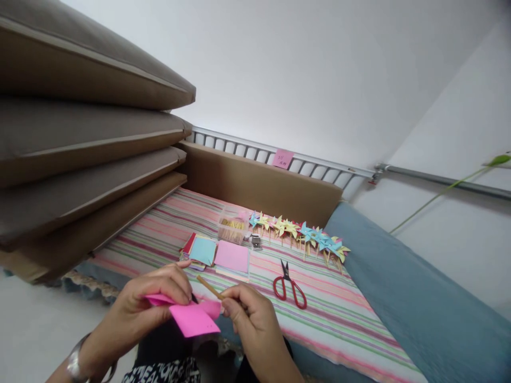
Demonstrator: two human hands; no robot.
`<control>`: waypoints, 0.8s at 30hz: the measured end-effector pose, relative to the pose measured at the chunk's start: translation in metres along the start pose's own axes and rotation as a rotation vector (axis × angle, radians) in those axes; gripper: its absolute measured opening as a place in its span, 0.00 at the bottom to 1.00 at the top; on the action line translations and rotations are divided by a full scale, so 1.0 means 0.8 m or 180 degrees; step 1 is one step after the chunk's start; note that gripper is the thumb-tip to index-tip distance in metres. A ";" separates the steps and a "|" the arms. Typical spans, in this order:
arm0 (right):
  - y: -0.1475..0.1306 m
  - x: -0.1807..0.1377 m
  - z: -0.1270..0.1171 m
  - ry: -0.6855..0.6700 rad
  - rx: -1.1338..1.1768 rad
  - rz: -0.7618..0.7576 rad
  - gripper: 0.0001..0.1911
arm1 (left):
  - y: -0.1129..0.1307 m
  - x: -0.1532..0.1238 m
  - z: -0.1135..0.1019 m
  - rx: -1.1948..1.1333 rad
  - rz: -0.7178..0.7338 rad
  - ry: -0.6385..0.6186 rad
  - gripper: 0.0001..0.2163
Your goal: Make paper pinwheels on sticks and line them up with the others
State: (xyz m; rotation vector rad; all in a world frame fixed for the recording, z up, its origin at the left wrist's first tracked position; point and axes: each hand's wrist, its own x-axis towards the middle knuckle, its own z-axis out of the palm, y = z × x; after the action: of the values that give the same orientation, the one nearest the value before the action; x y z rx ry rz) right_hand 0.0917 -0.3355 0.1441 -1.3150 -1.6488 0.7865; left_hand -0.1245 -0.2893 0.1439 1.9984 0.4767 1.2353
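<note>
My left hand (154,303) pinches a folded pink paper (191,316) low in the view, fingers closed on its upper left edge. My right hand (247,314) grips a thin wooden stick (209,288) whose tip points up and left over the paper. Both hands hover near the front edge of a striped cloth (343,314).
On the cloth lie red scissors (289,290), stacks of coloured paper squares (217,255), a clear box of sticks (231,226) and a row of finished paper pinwheels (303,234). Brown cushions (80,159) are stacked at left. A cardboard panel (259,186) stands behind, and a blue sheet (419,319) lies right.
</note>
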 end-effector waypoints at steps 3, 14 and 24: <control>-0.001 -0.005 -0.002 0.0046 -0.0102 -0.0032 0.07 | 0.003 -0.001 0.002 0.0019 0.0038 -0.0052 0.06; -0.010 -0.019 -0.019 0.0106 -0.0286 -0.0235 0.06 | 0.000 0.003 0.013 0.0080 0.0043 0.0046 0.06; -0.006 -0.026 -0.022 0.0072 -0.0379 -0.0227 0.07 | -0.003 0.006 0.022 0.0161 0.0073 0.0103 0.06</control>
State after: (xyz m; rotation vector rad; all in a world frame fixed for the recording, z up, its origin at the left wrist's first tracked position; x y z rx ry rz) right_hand 0.1073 -0.3578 0.1508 -1.3340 -1.7372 0.6375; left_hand -0.1063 -0.2911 0.1401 2.0340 0.5066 1.2832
